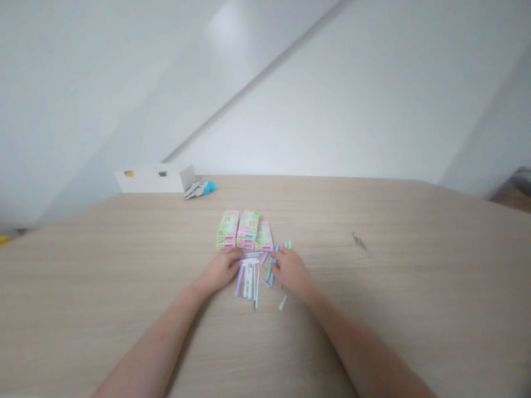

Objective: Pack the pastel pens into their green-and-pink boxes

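Note:
A loose pile of slim pastel pens lies between my hands, blurred in the head view. My left hand point(224, 266) rests at the pile's left edge, its fingers bent and closed at the end of a purple pen point(250, 256) lying crosswise. Below it, several white pens point(250, 281) and another purple pen point(239, 282) point toward me. My right hand point(291, 269) is on the right side, fingers curled over a blue pen point(272, 277) and a green one point(269, 268); its fingertips are partly hidden. A small white pointed piece point(282, 303) lies below the right hand.
Pink and green boxes point(248, 225) stand in stacks just behind the pile. Small green pieces point(287, 244) lie beyond my right hand. Farther back are a white box point(153, 179) and a grey-and-blue glove-like bundle point(201, 189). A small dark metal object point(359, 241) lies at right.

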Demonstrator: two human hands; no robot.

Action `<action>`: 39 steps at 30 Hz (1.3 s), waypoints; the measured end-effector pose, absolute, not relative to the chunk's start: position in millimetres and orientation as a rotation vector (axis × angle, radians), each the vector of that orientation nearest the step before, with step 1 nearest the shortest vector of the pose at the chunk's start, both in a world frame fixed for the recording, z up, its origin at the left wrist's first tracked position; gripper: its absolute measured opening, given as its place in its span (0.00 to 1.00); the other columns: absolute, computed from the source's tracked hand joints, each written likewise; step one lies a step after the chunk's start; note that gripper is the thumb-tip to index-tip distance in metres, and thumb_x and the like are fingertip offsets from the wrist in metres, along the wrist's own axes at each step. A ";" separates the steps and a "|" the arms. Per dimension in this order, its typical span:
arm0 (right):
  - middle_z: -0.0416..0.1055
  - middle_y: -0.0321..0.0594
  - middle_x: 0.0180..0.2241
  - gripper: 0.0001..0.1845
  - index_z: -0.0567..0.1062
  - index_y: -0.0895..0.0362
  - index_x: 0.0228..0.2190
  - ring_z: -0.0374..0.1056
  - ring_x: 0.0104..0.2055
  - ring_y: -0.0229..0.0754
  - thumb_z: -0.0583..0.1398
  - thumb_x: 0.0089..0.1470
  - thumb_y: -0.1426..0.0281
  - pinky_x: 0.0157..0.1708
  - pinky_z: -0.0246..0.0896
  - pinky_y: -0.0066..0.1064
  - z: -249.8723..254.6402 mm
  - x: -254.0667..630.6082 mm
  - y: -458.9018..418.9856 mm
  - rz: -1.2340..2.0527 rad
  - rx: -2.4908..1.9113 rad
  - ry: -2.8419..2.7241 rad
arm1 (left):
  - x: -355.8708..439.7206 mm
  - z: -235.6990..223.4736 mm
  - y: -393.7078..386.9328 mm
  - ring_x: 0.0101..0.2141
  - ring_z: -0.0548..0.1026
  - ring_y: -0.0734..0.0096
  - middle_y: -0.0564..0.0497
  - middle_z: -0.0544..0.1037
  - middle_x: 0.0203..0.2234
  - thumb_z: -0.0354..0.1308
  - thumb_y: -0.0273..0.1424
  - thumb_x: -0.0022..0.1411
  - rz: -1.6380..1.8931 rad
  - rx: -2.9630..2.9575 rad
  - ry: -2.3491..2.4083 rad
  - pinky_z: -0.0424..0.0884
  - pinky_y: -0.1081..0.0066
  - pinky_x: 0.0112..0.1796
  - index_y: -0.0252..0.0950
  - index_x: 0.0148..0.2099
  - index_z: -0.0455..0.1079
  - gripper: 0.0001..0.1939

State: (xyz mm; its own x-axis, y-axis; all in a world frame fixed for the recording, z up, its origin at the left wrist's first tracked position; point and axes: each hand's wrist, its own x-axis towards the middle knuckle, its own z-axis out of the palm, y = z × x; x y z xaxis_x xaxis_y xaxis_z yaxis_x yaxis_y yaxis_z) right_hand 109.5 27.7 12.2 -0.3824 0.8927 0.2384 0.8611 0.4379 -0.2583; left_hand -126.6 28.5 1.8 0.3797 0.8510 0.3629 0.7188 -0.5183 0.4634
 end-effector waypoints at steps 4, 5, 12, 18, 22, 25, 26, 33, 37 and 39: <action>0.71 0.47 0.41 0.15 0.74 0.57 0.43 0.63 0.46 0.46 0.54 0.55 0.69 0.48 0.52 0.34 13.0 108.4 26.3 0.123 -1.486 -2.366 | -127.6 -0.9 29.7 0.44 0.72 0.66 0.47 0.76 0.41 0.50 0.25 0.59 0.825 2.419 1.393 0.65 0.66 0.50 0.36 0.41 0.73 0.12; 0.72 0.46 0.40 0.14 0.74 0.57 0.42 0.64 0.45 0.45 0.54 0.55 0.69 0.47 0.53 0.33 13.4 107.8 25.7 0.127 -1.479 -2.369 | -127.7 -1.4 29.8 0.44 0.72 0.66 0.47 0.76 0.41 0.50 0.25 0.59 0.823 2.420 1.392 0.65 0.66 0.50 0.36 0.41 0.73 0.12; 0.72 0.42 0.34 0.10 0.75 0.57 0.34 0.64 0.40 0.42 0.54 0.52 0.74 0.41 0.54 0.29 16.2 103.3 20.4 0.172 -1.380 -2.419 | -127.8 -1.8 29.8 0.44 0.72 0.66 0.48 0.76 0.40 0.49 0.24 0.59 0.814 2.418 1.395 0.65 0.66 0.50 0.37 0.41 0.73 0.13; 0.72 0.41 0.33 0.10 0.75 0.57 0.33 0.64 0.39 0.42 0.55 0.51 0.76 0.41 0.54 0.29 16.2 103.2 19.2 0.195 -1.331 -2.432 | -127.4 -2.3 31.4 0.43 0.72 0.65 0.47 0.76 0.39 0.50 0.23 0.58 0.822 2.414 1.406 0.66 0.66 0.48 0.37 0.38 0.73 0.11; 0.72 0.41 0.32 0.10 0.75 0.58 0.32 0.63 0.39 0.41 0.54 0.50 0.77 0.40 0.54 0.29 14.0 103.8 20.4 0.207 -1.313 -2.427 | -127.2 -1.6 31.1 0.42 0.72 0.65 0.47 0.76 0.37 0.51 0.22 0.57 0.834 2.418 1.405 0.67 0.67 0.47 0.36 0.37 0.73 0.11; 0.72 0.41 0.33 0.10 0.75 0.58 0.33 0.63 0.39 0.41 0.54 0.50 0.78 0.41 0.53 0.29 12.7 104.1 21.1 0.215 -1.308 -2.424 | -127.4 -1.2 30.7 0.41 0.72 0.66 0.47 0.75 0.36 0.51 0.21 0.57 0.842 2.415 1.412 0.67 0.67 0.45 0.36 0.37 0.73 0.10; 0.72 0.41 0.33 0.11 0.75 0.58 0.33 0.63 0.39 0.41 0.54 0.51 0.78 0.42 0.54 0.29 12.4 104.2 21.2 0.218 -1.305 -2.421 | -127.5 -1.2 30.6 0.41 0.71 0.66 0.47 0.75 0.35 0.51 0.21 0.57 0.844 2.413 1.418 0.67 0.67 0.45 0.35 0.37 0.72 0.10; 0.73 0.42 0.35 0.13 0.75 0.58 0.35 0.65 0.41 0.42 0.52 0.53 0.79 0.43 0.54 0.30 9.1 104.8 23.5 0.230 -1.292 -2.418 | -128.7 -1.9 30.3 0.40 0.71 0.66 0.47 0.74 0.36 0.51 0.21 0.56 0.835 2.392 1.465 0.67 0.66 0.45 0.36 0.35 0.72 0.09; 0.72 0.43 0.38 0.12 0.74 0.58 0.37 0.65 0.43 0.42 0.53 0.53 0.79 0.44 0.55 0.29 6.2 106.8 26.8 0.248 -1.314 -2.380 | -128.7 -1.7 29.6 0.40 0.71 0.66 0.47 0.74 0.36 0.51 0.22 0.56 0.819 2.387 1.476 0.67 0.66 0.45 0.36 0.35 0.72 0.09; 0.72 0.44 0.40 0.14 0.73 0.59 0.38 0.65 0.44 0.42 0.52 0.53 0.80 0.44 0.55 0.29 6.6 108.4 28.2 0.262 -1.336 -2.349 | -128.7 -1.6 29.7 0.40 0.71 0.65 0.48 0.74 0.36 0.51 0.22 0.56 0.815 2.382 1.484 0.67 0.66 0.45 0.37 0.35 0.72 0.09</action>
State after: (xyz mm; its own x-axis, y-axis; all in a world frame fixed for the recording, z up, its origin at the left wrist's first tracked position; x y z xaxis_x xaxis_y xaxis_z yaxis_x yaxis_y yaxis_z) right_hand 108.4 28.2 6.6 -0.4476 0.8532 0.2677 0.7734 0.5197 -0.3630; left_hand -128.7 29.7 -1.6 0.3368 0.8785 0.3389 0.7574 -0.4666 0.4567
